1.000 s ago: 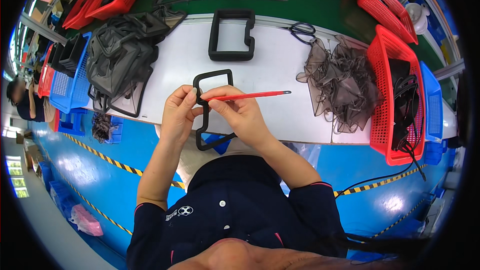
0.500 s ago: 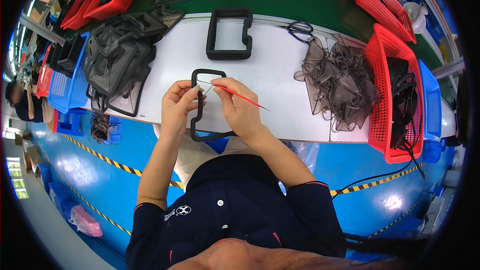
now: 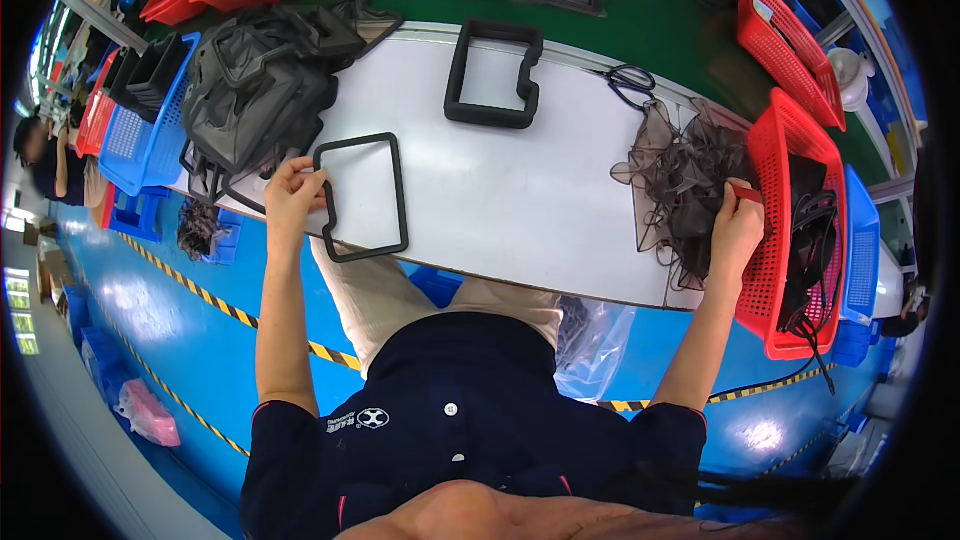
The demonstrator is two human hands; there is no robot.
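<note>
My left hand pinches the left side of a thin black rectangular frame, which has a notch in one edge. That frame lies by the table's near edge, beside a heap of dark mesh-covered frames. At the right, my right hand is closed on a red-handled tool, of which only a short red part shows. It is over the edge of a pile of crumpled sheer grey mesh scraps; whether its fingers also hold mesh is hidden.
A stack of black frames stands at the table's far middle, with black scissors to its right. A red basket holding black pieces stands beyond the scraps. A blue basket is at the left. More mesh pieces lie on the green surface behind.
My hands have moved apart. The left has drawn the frame leftward and turned it; the right has let go of the frame and carried the red-handled tool over to the mesh scraps.
</note>
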